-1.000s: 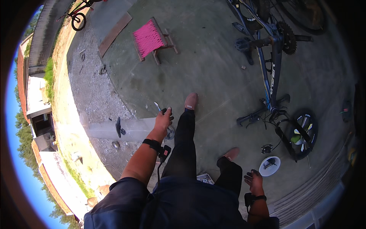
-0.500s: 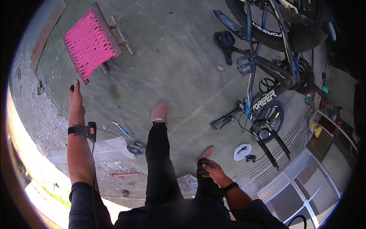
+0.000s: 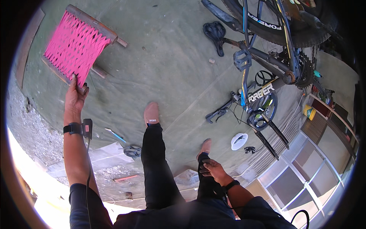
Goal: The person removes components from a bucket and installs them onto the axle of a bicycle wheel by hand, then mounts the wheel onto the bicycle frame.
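My left hand [image 3: 76, 95] reaches far forward and is closed on the near corner of a low stool [image 3: 78, 44] with a bright pink woven seat and a brown frame. The thumb lies along the seat's edge, and the fingers wrap round the frame's end. My right hand [image 3: 214, 171] hangs in front of my right leg, its fingers loosely curled and their tips darkened. Nothing shows in it.
At the right a bicycle frame [image 3: 270, 68] lies with its saddle [image 3: 214, 34] and fork [image 3: 268, 141]. Near it are a white bowl [image 3: 239, 141] and a loose wheel [image 3: 267, 110]. A blue-handled tool [image 3: 115, 135] and a black round part [image 3: 132, 151] lie left of my feet.
My left hand has closed on the stool's corner, and the stool has tilted and shifted left in view. My right hand has barely moved. My view has shifted slightly.
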The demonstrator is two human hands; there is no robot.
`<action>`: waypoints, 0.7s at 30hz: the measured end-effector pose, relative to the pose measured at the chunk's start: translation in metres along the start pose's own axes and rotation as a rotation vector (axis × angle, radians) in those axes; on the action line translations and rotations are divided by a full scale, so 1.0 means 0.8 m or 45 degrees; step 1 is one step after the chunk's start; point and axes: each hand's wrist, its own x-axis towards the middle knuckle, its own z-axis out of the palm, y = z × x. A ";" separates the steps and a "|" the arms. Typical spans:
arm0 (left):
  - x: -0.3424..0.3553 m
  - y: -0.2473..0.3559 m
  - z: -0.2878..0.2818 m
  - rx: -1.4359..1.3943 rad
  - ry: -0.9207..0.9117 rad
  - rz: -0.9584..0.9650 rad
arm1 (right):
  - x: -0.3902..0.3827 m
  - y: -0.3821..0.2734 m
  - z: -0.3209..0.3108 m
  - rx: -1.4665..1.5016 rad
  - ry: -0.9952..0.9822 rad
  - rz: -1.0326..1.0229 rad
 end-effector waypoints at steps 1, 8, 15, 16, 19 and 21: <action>0.002 -0.001 0.008 -0.022 -0.068 0.001 | -0.002 0.004 0.001 0.018 -0.008 -0.012; -0.077 0.014 0.070 -0.011 0.121 0.094 | -0.015 0.044 -0.010 0.187 -0.061 -0.097; -0.276 -0.022 0.003 0.680 0.023 0.184 | -0.023 0.118 -0.068 0.480 -0.177 -0.162; -0.329 -0.027 0.018 0.868 0.121 0.208 | -0.021 0.129 -0.078 0.512 -0.193 -0.185; -0.425 -0.051 -0.032 1.344 0.210 0.257 | -0.018 0.156 -0.124 0.614 -0.260 -0.268; -0.514 -0.078 -0.021 1.695 0.218 0.243 | -0.006 0.177 -0.160 0.695 -0.288 -0.336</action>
